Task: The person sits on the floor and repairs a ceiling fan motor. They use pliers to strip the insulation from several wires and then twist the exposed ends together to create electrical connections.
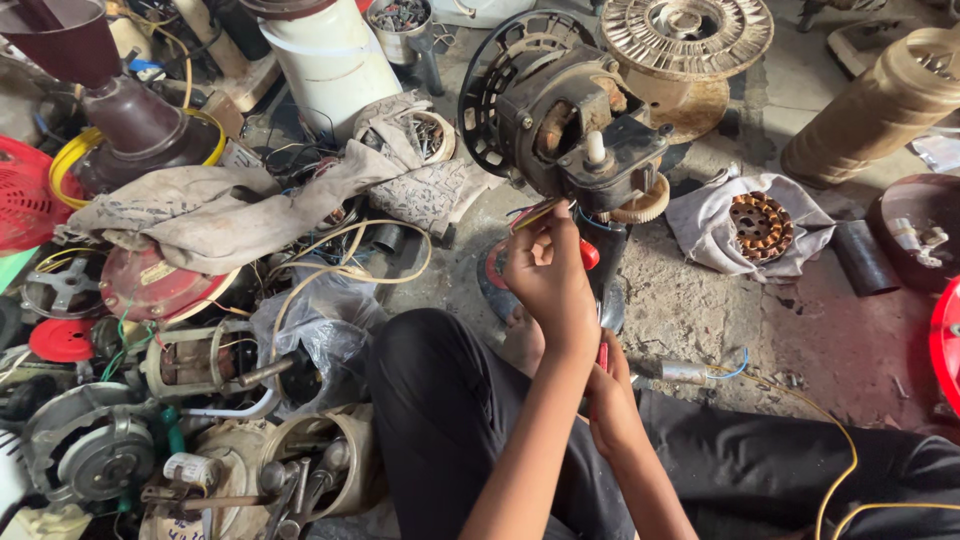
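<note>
Right now your left hand [548,275] is raised, its grip pinched narrow on a bundle of thin coloured wires [537,214] that run up into the underside of the black fan motor [560,125]. That motor stands on the concrete floor [700,300] just above and beyond your fingers, its round guard ring facing left. Your right hand [612,400] sits lower, behind the left wrist, closed on a red-handled tool [602,357]. A copper-wound stator [760,226] lies on a cloth to the motor's right.
</note>
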